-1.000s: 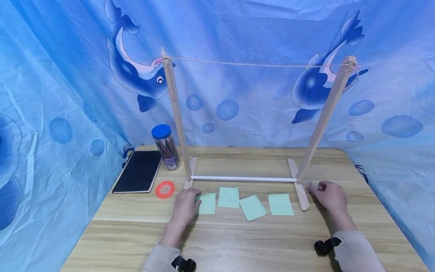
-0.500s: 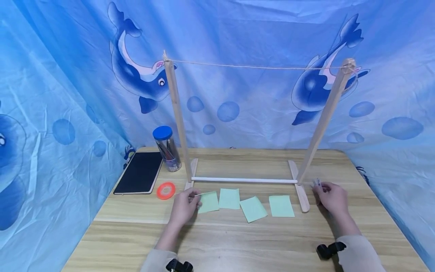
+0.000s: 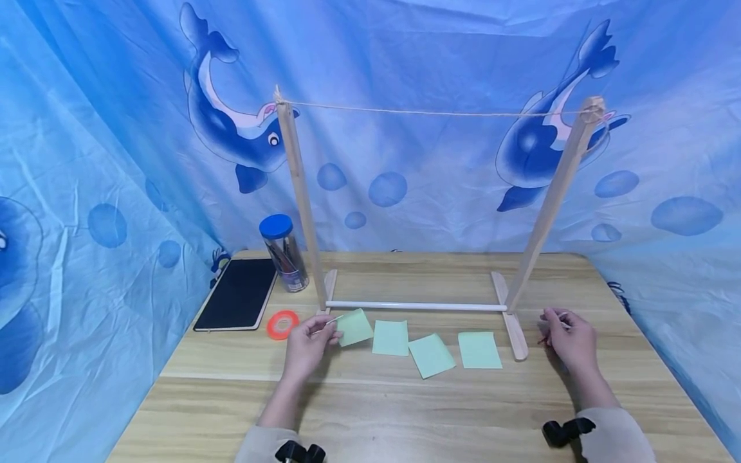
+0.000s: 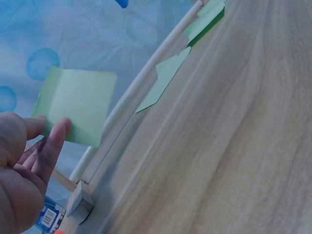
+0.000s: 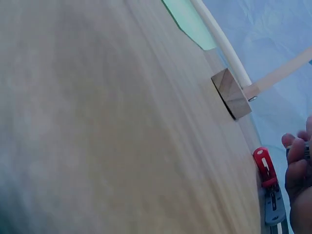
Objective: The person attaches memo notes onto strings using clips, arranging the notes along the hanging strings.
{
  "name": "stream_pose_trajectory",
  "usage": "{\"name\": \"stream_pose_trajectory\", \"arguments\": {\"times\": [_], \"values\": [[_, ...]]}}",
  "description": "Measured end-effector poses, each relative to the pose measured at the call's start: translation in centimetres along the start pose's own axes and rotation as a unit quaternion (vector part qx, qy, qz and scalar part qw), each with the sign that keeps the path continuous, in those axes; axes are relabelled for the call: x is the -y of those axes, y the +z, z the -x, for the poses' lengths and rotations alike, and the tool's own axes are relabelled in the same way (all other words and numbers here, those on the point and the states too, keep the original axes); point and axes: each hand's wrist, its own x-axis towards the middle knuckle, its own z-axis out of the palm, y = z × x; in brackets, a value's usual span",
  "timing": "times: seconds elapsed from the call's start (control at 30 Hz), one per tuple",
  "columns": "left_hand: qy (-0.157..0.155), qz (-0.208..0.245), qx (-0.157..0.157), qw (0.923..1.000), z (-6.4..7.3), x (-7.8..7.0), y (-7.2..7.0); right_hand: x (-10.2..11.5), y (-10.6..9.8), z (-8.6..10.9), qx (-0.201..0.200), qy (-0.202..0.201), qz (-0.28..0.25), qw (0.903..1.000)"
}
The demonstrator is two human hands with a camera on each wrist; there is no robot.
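Note:
My left hand [image 3: 308, 342] pinches a pale green sticky note [image 3: 355, 326] between thumb and fingers. In the left wrist view that note [image 4: 80, 105] is lifted off the table and tilted, with a crease near one edge. Three more green notes, among them a tilted one [image 3: 431, 355], lie in a row to its right. My right hand [image 3: 570, 335] pinches a small grey clip, mostly hidden by the fingers, right of the wooden stand. Beside that hand in the right wrist view lie a red clip [image 5: 263, 163] and a grey clip [image 5: 275, 207].
A wooden stand with two posts [image 3: 301, 199] carries a string [image 3: 405, 111] across its top and a white rod [image 3: 417, 306] low down. At the left are a black tablet [image 3: 237, 294], a blue-lidded jar [image 3: 286, 257] and an orange tape roll [image 3: 283, 325].
My left hand has raised the leftmost note off the table and tilted it up. The right hand has picked up the small clip and turned it within its fingers, drawing back slightly right.

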Motion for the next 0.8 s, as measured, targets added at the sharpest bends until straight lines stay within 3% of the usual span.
{"name": "stream_pose_trajectory", "arguments": {"times": [0.13,0.3,0.37,0.5,0.6,0.8], "values": [[-0.011,0.03,-0.006,0.9995,0.0,-0.2,0.0,0.4,0.1,0.1,0.025,0.017,-0.067,0.9973],[-0.019,0.04,-0.015,0.9989,0.0,-0.2,-0.1,1.0,-0.2,0.6,0.089,0.059,-0.228,0.9677],[-0.022,0.042,-0.013,0.9988,0.1,-0.3,-0.1,1.0,-0.4,0.7,0.106,0.05,-0.27,0.9558],[-0.034,0.047,-0.014,0.9982,0.2,-0.4,-0.2,0.8,-0.5,1.1,0.125,-0.009,-0.284,0.9507],[-0.039,0.051,-0.018,0.9978,0.2,-0.5,-0.3,1.1,-0.4,1.2,0.107,-0.009,-0.296,0.9492],[-0.037,0.034,-0.043,0.9978,0.1,-0.9,-0.6,2.6,-0.6,1.2,0.031,0.055,-0.361,0.9303]]}}
